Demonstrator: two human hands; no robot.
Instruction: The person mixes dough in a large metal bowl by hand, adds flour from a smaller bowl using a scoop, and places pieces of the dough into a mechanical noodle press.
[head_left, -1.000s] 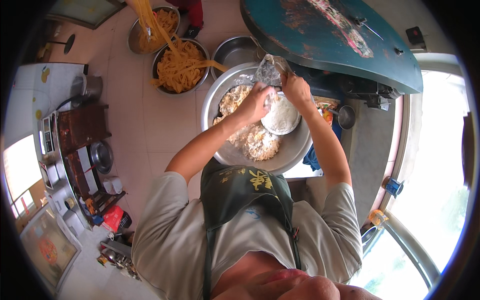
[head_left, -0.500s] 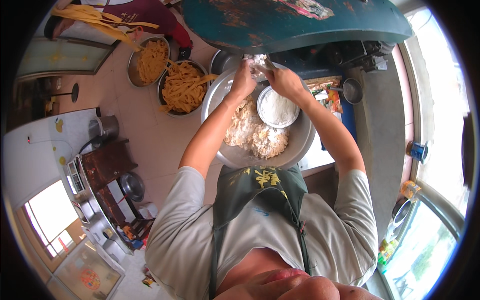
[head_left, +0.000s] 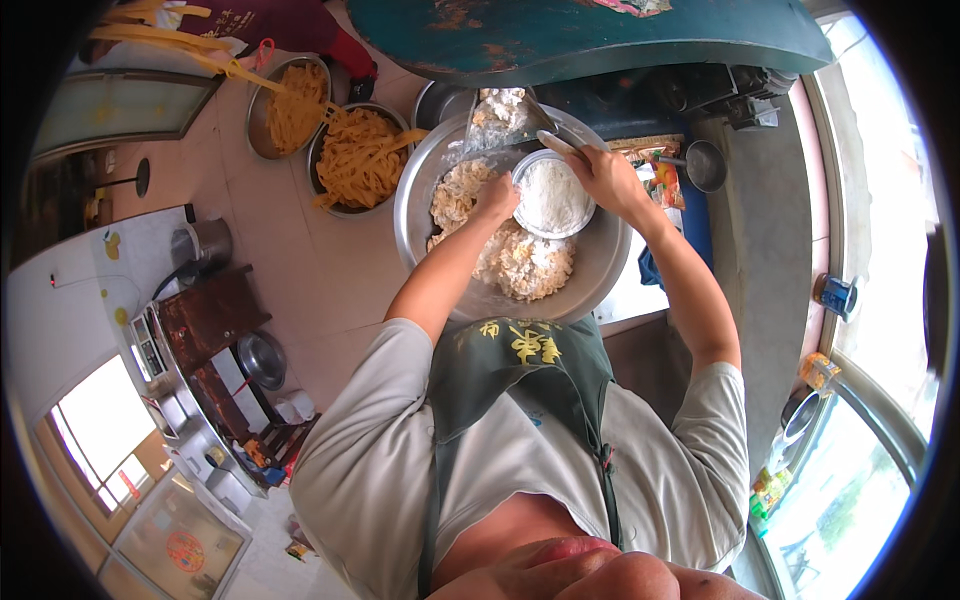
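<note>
While your right hand [head_left: 610, 180] grips the pale handle [head_left: 556, 143] of a flat grey scraper [head_left: 487, 137], your head view shows crumbly dough [head_left: 500, 103] on its blade, at the far rim of the wide metal basin [head_left: 404, 215]. More floury crumbs [head_left: 530, 268] lie in the basin, left of and nearer you than a small bowl [head_left: 548, 234] of white powder [head_left: 553, 195], which sits inside it. Your left hand [head_left: 495, 197] is curled at that bowl's left rim — whether it pinches the rim, holds crumbs or merely rests there, I cannot tell.

The step in hand looks like handling the floury crumbs with the scraper. Your next move seems to call for a level blade, lest the load slide off, and care around the bowl — a knock could spill its powder.

Your left fingertips are hard to make out, and I cannot tell whether the blade touches the basin's rim. At the upper left, a co-worker in maroon [head_left: 275, 25] is cut off by the picture's edge, beside yellow strips [head_left: 362, 160] trailing into pans; that person's grip is unclear.
</note>
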